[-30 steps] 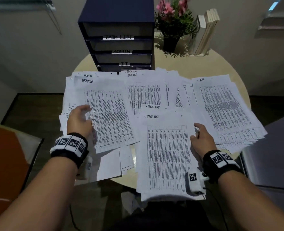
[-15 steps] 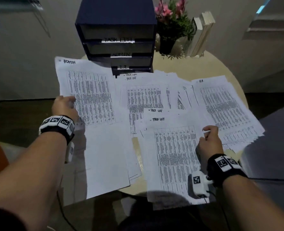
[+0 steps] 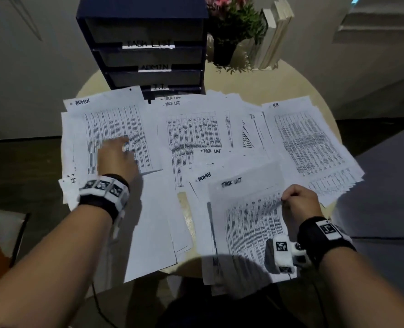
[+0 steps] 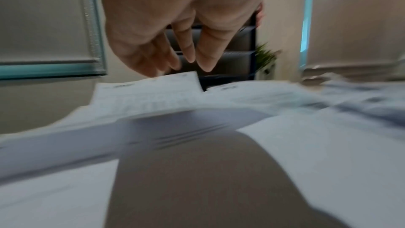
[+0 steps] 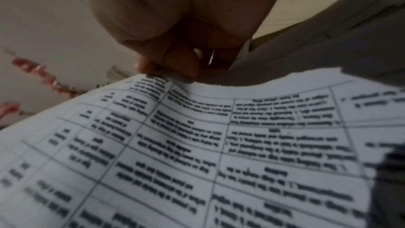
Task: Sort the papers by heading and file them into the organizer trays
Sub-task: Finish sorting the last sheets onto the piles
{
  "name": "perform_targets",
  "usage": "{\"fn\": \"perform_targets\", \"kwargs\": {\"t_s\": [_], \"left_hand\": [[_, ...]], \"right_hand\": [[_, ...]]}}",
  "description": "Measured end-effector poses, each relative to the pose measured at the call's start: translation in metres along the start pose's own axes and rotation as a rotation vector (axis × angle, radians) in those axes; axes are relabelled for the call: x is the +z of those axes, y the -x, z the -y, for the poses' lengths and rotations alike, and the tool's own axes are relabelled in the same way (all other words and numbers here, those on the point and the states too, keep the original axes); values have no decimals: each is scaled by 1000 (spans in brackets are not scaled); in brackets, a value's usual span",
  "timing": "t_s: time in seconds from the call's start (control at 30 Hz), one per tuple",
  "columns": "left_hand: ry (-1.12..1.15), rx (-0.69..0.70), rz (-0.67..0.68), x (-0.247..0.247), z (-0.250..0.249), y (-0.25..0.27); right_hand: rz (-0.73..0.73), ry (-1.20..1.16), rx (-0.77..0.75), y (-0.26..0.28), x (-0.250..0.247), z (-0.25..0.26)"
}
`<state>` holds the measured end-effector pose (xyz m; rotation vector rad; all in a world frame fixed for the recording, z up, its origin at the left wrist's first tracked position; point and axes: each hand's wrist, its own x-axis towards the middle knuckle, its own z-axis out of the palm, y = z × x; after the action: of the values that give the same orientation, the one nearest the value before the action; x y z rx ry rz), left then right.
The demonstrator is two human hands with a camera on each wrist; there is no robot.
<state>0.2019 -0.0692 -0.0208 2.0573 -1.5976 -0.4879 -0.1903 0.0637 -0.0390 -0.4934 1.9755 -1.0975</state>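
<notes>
Pinched between thumb and curled fingers, the right edge of a sheet headed "TASK LIST" (image 3: 248, 216) bows upward in the right hand (image 3: 299, 202), its printed table of dense rows legible only as blur. That sheet tops a stack at the near edge of the round tabletop (image 3: 255, 87), directly in front of the dark organizer (image 3: 146, 43), whose stacked trays carry labels reading TASK LIST, ADMIN and I.T. Left of that stack, the left hand (image 3: 115, 157) hovers with fingers loosely extended, holding nothing, over a sheet headed "ADMIN" (image 3: 111, 129) that lies just in front of the organizer's left corner. More sheets fan across the tabletop between organizer and person, an "H.R" pile (image 3: 307, 147) to the right hanging past the rim. Bare tabletop shows only right of the organizer, near a potted plant (image 3: 231, 29) and upright books (image 3: 272, 34).
</notes>
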Motion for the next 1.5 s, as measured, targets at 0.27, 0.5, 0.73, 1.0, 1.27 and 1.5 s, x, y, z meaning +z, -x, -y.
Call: {"fn": "perform_targets", "kwargs": {"t_s": [0.27, 0.5, 0.73, 1.0, 1.27, 1.5], "left_hand": [[179, -166, 385, 63, -67, 96], [200, -233, 307, 76, -72, 108], [149, -219, 273, 83, -74, 104], [459, -214, 65, 59, -72, 102], [778, -138, 397, 56, -69, 117], [994, -330, 574, 60, -89, 122]], "right_hand": [[321, 354, -235, -3, -3, 4], [348, 176, -91, -14, -17, 1], [374, 136, -104, -19, -23, 11], [345, 13, -122, -34, -25, 29], [727, 46, -104, -41, -24, 33], [800, 14, -84, -25, -23, 35]]}}
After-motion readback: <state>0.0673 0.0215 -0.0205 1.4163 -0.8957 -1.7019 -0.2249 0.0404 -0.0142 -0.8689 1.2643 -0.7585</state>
